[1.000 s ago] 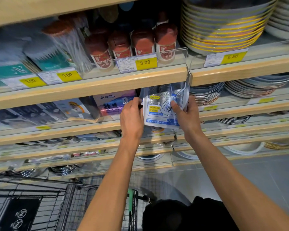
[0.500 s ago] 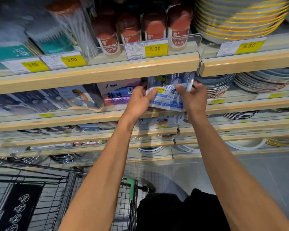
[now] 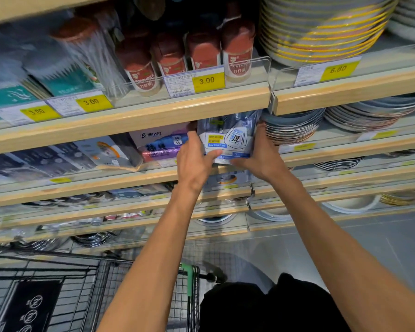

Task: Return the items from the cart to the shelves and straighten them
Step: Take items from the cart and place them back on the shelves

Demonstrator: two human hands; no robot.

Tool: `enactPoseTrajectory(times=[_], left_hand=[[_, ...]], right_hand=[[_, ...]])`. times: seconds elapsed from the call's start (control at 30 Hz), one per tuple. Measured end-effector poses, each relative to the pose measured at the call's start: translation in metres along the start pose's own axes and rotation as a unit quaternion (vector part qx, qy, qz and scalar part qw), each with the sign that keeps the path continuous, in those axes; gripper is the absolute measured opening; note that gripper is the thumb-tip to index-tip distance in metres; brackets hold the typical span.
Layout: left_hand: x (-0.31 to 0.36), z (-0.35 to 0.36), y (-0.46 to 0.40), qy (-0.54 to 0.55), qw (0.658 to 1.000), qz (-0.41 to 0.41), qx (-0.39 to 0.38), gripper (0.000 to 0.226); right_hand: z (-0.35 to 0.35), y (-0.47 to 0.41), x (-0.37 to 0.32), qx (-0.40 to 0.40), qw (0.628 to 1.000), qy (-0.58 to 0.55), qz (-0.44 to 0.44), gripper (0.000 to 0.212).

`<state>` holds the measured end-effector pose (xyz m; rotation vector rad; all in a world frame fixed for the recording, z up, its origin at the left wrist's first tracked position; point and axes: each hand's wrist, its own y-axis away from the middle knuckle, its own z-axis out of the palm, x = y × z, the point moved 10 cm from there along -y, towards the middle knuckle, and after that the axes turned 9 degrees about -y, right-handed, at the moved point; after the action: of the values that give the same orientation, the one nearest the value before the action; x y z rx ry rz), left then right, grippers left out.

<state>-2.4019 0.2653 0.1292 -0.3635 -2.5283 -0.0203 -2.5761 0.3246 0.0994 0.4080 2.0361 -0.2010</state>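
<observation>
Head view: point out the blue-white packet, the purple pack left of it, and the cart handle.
blue-white packet [image 3: 228,140]: head view, front label.
purple pack [image 3: 159,146]: head view, printed front face.
cart handle [image 3: 187,274]: head view, green grip.

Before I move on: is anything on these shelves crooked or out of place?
One thing: on the top shelf, the clear toothpick container leans right against the upright red-capped toothpick jars. The blue-and-white packet is going in upright, gripped by left hand and right hand. Nothing looks spilled or damaged.
</observation>
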Motion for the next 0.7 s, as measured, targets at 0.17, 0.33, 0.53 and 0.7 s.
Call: enactPoseTrajectory(times=[0.17,0.33,0.53,0.7], left_hand=[[-0.004,-0.033,0.002,0.043,0.994,-0.038,0.095,0.046],[-0.003,-0.040,-0.004,0.047,0.988,-0.085,0.120,0.056],[-0.005,-0.032,-0.002,0.087,0.977,-0.079,0.176,0.046],[-0.004,-0.030,-0.002,0.075,0.973,-0.067,0.206,0.041]], right_hand=[[-0.010,-0.015,0.002,0.028,0.999,0.040,-0.002,0.047],[-0.006,-0.042,0.019,0.059,0.997,-0.045,0.036,0.025],[-0.008,-0.047,0.022,0.091,0.993,-0.066,0.033,0.032],[-0.003,-0.043,0.014,0.072,0.996,-0.043,0.035,0.025]])
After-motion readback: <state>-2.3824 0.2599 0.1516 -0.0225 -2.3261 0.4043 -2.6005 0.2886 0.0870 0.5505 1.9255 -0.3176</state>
